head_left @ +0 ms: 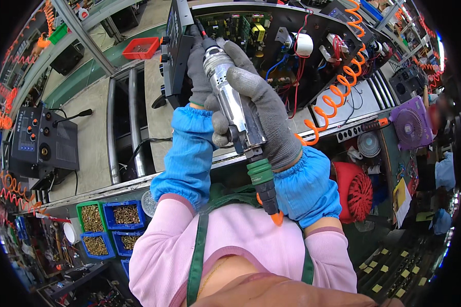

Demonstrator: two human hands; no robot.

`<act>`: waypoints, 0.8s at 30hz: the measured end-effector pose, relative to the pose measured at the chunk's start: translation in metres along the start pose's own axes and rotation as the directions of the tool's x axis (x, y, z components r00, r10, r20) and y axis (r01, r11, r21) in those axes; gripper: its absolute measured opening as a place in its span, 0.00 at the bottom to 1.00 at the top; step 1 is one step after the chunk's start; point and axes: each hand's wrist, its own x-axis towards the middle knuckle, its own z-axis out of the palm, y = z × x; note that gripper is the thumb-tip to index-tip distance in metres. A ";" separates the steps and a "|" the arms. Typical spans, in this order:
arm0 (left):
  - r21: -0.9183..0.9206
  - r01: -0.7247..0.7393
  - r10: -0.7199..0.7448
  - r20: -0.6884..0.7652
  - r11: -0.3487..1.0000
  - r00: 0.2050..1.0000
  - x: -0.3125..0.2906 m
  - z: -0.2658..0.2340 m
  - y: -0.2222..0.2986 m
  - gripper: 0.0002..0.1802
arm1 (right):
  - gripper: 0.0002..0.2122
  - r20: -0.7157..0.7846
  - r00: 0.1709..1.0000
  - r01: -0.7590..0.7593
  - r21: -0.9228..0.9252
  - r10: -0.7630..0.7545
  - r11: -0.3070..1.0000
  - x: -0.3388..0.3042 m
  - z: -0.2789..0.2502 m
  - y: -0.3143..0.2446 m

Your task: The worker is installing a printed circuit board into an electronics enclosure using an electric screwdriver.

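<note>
My right hand point(264, 97), in a grey glove, is wrapped round a silver air screwdriver point(228, 84) with a green fitting at its near end. The driver slants away, its tip at the inner edge of a dark front panel point(175, 48) with knobs. My left hand point(197, 71), gloved too, reaches along the back of this panel beside the driver's tip; its fingers are mostly hidden. Behind my hands lies an opened machine housing point(271, 13) with circuit boards point(235, 28), a yellow transformer point(258, 33), a white coil point(303, 45) and red and blue wires.
An orange coiled air hose point(351, 74) hangs at the right. Another machine point(46, 138) stands left, past metal rollers point(134, 123). A red tray point(141, 48) lies at the far left. Bins of screws point(124, 214) sit below the bench edge; a purple fan point(412, 123) stands right.
</note>
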 end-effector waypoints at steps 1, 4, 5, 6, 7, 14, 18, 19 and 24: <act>-0.002 -0.001 0.001 0.002 1.000 1.000 0.000 0.001 -0.001 0.18 | 0.31 -0.002 1.000 0.003 -0.001 -0.003 1.000 0.000 -0.001 -0.001; -0.093 0.025 -0.021 0.046 0.995 0.999 0.001 0.003 -0.003 0.18 | 0.31 0.009 0.999 -0.047 0.086 0.046 0.995 -0.001 -0.002 -0.004; -0.123 0.035 -0.028 0.061 0.992 0.998 0.001 0.003 -0.003 0.18 | 0.31 0.015 0.999 -0.048 0.096 0.047 0.994 -0.001 -0.001 -0.003; -0.152 0.045 -0.034 0.077 0.987 0.996 0.001 0.004 -0.004 0.19 | 0.31 0.021 0.999 -0.049 0.105 0.048 0.993 -0.001 -0.001 -0.002; -0.180 0.056 -0.040 0.089 0.982 0.995 0.002 0.003 -0.005 0.19 | 0.31 0.022 0.999 -0.050 0.105 0.048 0.993 -0.001 0.000 -0.003; -0.239 0.131 -0.100 0.135 0.962 0.986 0.008 -0.005 -0.017 0.20 | 0.30 0.016 1.000 -0.020 0.032 0.020 0.999 0.006 -0.002 0.002; 0.271 0.245 -0.253 -0.006 0.931 0.967 0.021 0.010 0.035 0.22 | 0.31 0.012 0.999 -0.044 0.113 0.043 0.993 -0.002 -0.007 -0.004; 0.277 0.251 -0.254 -0.024 0.928 0.967 0.018 0.005 0.021 0.22 | 0.31 0.026 0.998 -0.058 0.113 0.056 0.992 -0.002 -0.003 -0.003; -0.171 0.313 -0.320 -0.017 0.934 0.947 0.016 -0.001 0.005 0.28 | 0.31 -0.020 0.999 0.037 -0.039 -0.038 0.999 0.008 0.003 0.002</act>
